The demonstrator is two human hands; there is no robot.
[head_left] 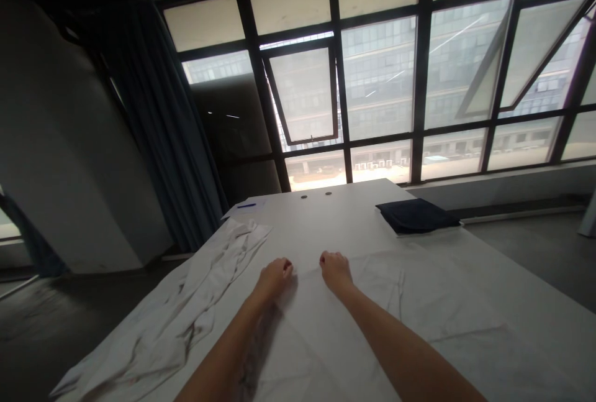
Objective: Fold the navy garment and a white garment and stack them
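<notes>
In a room with tall windows, on a long white table (pixel 354 203), the left hand (pixel 274 278) and right hand (pixel 335 270) rest curled on a spread white sheet (pixel 410 309); whether they pinch it, I cannot tell. A crumpled white cloth (pixel 162 309) lies left of the left hand; a folded navy cloth (pixel 416 215) lies ahead of the right.

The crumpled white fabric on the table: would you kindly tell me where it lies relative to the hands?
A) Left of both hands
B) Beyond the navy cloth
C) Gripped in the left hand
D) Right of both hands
A: the crumpled white fabric lies left of the left hand and right hand, neither holding it.
</notes>
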